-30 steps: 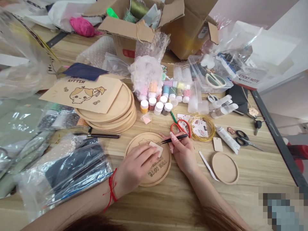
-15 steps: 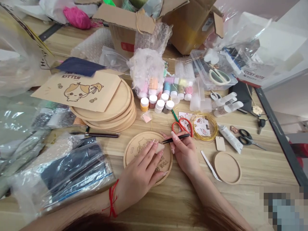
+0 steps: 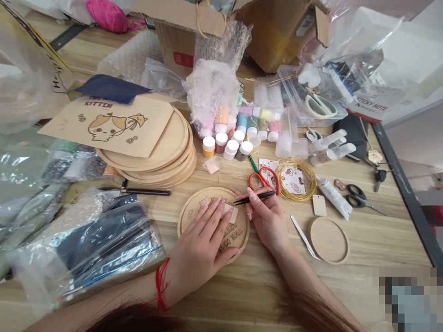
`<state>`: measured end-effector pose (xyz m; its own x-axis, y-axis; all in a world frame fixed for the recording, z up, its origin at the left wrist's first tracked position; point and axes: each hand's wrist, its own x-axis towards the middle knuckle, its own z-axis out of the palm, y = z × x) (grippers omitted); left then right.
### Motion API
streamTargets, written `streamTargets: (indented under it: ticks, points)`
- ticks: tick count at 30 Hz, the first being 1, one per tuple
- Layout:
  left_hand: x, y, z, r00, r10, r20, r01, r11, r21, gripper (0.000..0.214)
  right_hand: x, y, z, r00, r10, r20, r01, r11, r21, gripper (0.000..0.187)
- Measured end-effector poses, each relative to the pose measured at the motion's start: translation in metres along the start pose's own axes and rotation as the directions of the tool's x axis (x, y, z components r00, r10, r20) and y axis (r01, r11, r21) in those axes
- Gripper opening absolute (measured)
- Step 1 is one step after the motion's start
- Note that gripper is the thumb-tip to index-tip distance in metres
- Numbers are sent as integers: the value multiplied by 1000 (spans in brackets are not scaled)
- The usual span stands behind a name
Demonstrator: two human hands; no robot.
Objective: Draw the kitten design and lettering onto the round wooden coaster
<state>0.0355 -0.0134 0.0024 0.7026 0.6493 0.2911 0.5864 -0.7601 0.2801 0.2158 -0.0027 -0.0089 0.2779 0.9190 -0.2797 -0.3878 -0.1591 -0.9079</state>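
A round wooden plate with a rim, cat line drawing and lettering lies on the table. Across it my left hand rests flat with fingers stretched out, covering much of the drawing. A small beige tag shows beside and partly under its fingertips. My right hand pinches black tweezers, their tips pointing left at the tag's upper edge. Just behind that hand lie red-handled scissors. Another pale tag and a white plastic stick are to its right.
Stacked wooden plates carry a kitten-printed sheet at left. Paint jars stand behind the work. Gold wire, a white tube, dark scissors and a small round tray lie right. Cardboard boxes stand behind.
My left hand has shifted slightly on the plate, and more of the tag and lettering shows. My right hand keeps the tweezers at the tag. The view has tilted down a little.
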Motion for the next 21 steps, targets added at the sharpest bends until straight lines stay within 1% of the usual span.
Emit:
streamTargets:
  ticks: [4,9,11,13,15,16,18,19,21]
  points:
    - [1,0,0,1000,-2,10,2,1000,-11,59,0,1,0,1000,-15,5,15,1000,-14,27]
    - [2,0,0,1000,-7,-17,7,1000,-5,59,-2,3,0,997,-64,34,65,997,-37,21]
    - [2,1,0,1000,-10,-8,10,1000,9,62,-3,2,1,993,-110,53,114,990,-81,18]
    - [3,2,-1,1000,-13,18,13,1000,22,65,-3,-1,1,979,-195,59,202,968,-151,16]
    - [2,3,-1,999,-12,44,10,999,31,69,-2,-4,-2,951,-298,75,308,917,-253,12]
    - [2,3,-1,999,-10,53,9,999,35,71,0,-7,-4,932,-346,102,361,879,-311,11]
    - [2,3,-1,998,-10,65,7,999,38,74,6,-12,-9,891,-402,213,454,789,-413,11]
    - [1,3,-1,998,-10,67,7,999,39,76,9,-14,-11,867,-410,283,497,744,-447,13]
    - [0,3,-1,998,-12,66,9,999,37,78,15,-19,-13,827,-387,409,557,666,-497,18]
